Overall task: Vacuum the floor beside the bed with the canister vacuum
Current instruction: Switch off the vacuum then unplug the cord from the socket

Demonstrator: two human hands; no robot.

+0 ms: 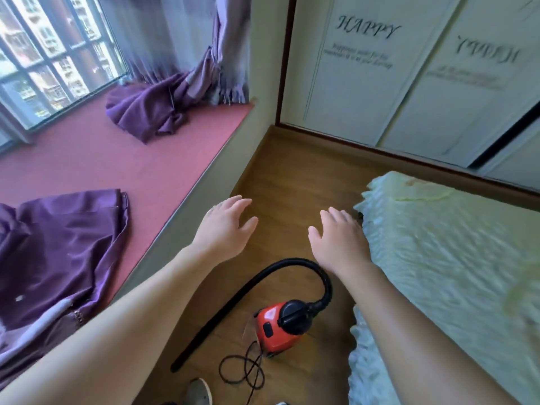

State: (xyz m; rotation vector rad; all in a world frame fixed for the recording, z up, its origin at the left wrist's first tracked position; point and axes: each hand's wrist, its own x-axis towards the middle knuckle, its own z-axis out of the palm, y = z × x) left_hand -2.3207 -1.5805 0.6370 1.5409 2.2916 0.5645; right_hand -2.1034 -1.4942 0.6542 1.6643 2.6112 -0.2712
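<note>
Canister vacuum (276, 327) sits on the floor (292, 176) below both hands, left (225, 226) and right (339, 239), spread, empty.

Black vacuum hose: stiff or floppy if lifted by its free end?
Probably semi-flexible: the hose holds a smooth arch off the canister, then runs nearly straight, so it should sag, not flop. Pulling may drag or tip the small canister.

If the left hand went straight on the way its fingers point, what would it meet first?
The left hand is open over bare wooden floor, fingers aimed at the far corner. The way looks free until the wardrobe door there, though depth is unclear.
</note>
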